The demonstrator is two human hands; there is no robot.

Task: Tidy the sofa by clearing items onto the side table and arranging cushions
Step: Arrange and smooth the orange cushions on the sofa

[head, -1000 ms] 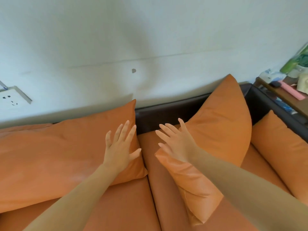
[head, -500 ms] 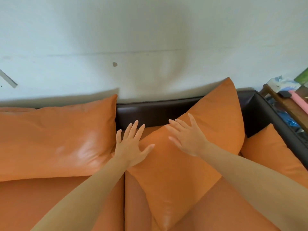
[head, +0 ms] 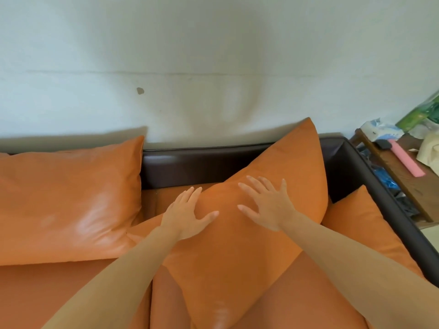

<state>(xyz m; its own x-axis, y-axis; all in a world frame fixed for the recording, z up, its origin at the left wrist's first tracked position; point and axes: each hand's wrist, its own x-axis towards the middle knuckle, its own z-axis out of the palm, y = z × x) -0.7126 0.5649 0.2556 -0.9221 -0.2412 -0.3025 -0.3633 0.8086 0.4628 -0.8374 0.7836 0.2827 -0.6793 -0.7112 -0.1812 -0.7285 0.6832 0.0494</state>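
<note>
Fingers (head: 249, 186) spread flat, both hands, palms down, gripping nothing. Left hand (head: 184, 216) pressed on left shoulder of middle cushion (head: 237, 257), fingertips reaching just past its edge. Right hand (head: 268, 205) flat on same cushion's upper face, thumb pointing inward toward left thumb. Middle cushion orange, tilted, standing on a corner, top point leaning vs dark brown sofa back (head: 202, 166), lower point toward camera on orange seat (head: 47, 293). Big glossy orange cushion (head: 66, 198) to left, lying along backrest, near but not clearly touching middle one. Smaller orange cushion (head: 361, 229) to right, propped vs dark armrest (head: 380, 210), partly tucked behind middle cushion. Beyond armrest: wooden side table (head: 401, 176) w/ pink strip (head: 406, 160), small black object (head: 383, 144), tissue pack (head: 380, 129), green packet (head: 422, 112). Pale wall (head: 213, 55) behind, small grey mark (head: 140, 90).
</note>
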